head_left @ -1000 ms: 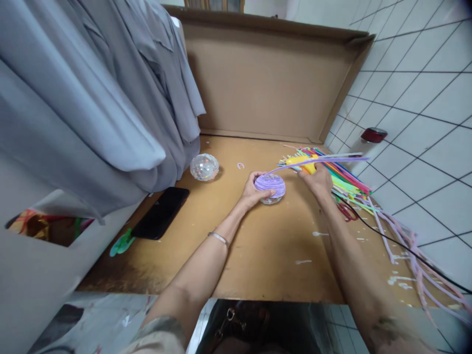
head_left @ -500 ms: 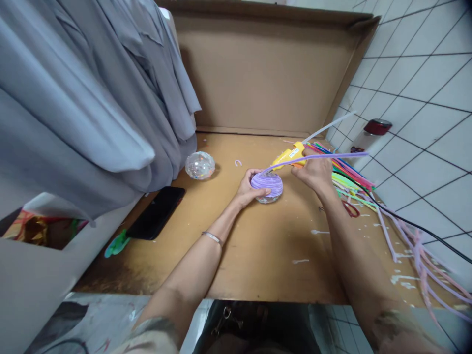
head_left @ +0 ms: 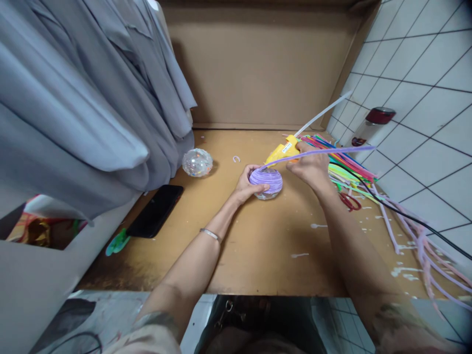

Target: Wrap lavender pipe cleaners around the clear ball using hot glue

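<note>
Purple fuzzy strand (head_left: 332,152) winds around a clear ball (head_left: 271,180), which the left hand (head_left: 250,187) clasps from the side, its grip rounded to the ball's width, thumb across the front. The right hand's (head_left: 311,166) grip is closed around the handle of a yellow glue gun (head_left: 280,151), the nozzle end at the top of the ball; contact there is hidden. The ball sits around the middle of the worktop (head_left: 243,236), its upper part covered in close, ridged rows, its base bare and glassy. The strand's free length slants past the right hand. Counted: two balls, one wound and one bare (head_left: 197,162); one glue gun; one pale glue stick (head_left: 322,114); one black phone (head_left: 155,211); one red-handled scissors (head_left: 350,201).
</note>
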The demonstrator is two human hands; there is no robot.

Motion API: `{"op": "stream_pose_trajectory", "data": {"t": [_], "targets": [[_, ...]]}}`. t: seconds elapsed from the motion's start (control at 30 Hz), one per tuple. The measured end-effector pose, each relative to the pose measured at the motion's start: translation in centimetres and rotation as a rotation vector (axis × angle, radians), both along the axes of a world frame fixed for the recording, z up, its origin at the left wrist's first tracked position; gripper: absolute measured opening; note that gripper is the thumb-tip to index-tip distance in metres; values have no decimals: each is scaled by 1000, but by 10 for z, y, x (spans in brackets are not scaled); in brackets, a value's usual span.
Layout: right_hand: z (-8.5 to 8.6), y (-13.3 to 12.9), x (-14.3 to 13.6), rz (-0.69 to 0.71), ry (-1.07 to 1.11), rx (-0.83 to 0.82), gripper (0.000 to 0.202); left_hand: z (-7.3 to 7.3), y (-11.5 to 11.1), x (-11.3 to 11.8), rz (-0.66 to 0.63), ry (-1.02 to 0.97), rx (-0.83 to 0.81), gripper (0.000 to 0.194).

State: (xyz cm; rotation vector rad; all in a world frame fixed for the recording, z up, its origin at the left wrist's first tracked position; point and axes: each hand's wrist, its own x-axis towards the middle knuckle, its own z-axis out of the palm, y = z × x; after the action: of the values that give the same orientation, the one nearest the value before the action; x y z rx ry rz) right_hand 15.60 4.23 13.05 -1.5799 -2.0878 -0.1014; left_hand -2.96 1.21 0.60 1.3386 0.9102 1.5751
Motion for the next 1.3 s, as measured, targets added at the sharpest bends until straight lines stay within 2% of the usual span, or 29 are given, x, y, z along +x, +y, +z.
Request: {"op": "stream_pose_trajectory", "data": {"t": [0.4, 0.7, 1.13, 1.3], "targets": [[4, -2, -2, -33, -125, 2, 25, 1, -1, 0, -35, -46, -8, 85], [7, -3, 0, -14, -140, -22, 19, 2, -1, 2, -34, -58, -12, 84], [5, -3, 2, -30, -111, 39, 28, 3, -2, 2, -30, -53, -21, 84], [9, -6, 2, -43, -95, 34, 25, 3, -2, 2, -22, -55, -18, 84]]}}
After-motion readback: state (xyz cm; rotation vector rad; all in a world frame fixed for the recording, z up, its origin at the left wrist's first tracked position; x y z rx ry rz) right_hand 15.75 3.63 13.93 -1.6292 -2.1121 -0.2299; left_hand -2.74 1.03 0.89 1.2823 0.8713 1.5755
